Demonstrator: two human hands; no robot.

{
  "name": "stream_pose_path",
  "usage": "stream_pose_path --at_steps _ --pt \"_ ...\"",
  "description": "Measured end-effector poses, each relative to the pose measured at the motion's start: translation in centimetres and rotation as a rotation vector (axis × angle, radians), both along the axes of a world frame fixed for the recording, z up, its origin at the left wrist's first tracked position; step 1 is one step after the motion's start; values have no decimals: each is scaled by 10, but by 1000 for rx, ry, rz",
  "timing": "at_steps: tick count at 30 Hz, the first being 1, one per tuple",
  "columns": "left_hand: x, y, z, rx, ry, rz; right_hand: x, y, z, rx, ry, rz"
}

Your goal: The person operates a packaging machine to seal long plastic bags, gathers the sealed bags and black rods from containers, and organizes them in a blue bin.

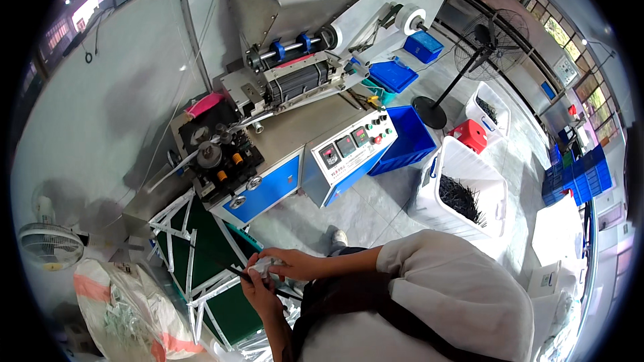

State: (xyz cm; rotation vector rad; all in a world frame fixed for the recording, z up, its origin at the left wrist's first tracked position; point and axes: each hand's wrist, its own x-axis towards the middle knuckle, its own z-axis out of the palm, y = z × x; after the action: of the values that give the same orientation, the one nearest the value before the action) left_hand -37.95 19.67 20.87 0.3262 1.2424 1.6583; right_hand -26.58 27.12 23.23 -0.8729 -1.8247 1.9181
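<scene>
My left hand (262,297) and my right hand (297,264) are close together in front of my waist, above the edge of a green conveyor belt. Between their fingers is a crumpled piece of clear plastic film (267,264). A thin black rod (238,273) passes through my left hand, its ends sticking out on both sides. Long, narrow white-wrapped strips (190,266) lie crosswise over the green belt (216,256). My fingers partly hide the film, so its exact shape cannot be made out.
A packaging machine (297,80) with a steel hopper (302,5) and control panel (347,148) stands ahead. White bins (422,206) holding black rods, a red stool (470,136) and a blue crate (405,146) are to the right. A woven sack (121,311) and a fan (50,246) are left.
</scene>
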Motion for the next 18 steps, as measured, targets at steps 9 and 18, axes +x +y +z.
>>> stream_pose_path --at_steps 9,18 --pt "22 39 9 24 -219 8 25 38 2 -126 136 132" --pt "71 92 48 -78 -117 -282 97 99 -19 -306 -19 433"
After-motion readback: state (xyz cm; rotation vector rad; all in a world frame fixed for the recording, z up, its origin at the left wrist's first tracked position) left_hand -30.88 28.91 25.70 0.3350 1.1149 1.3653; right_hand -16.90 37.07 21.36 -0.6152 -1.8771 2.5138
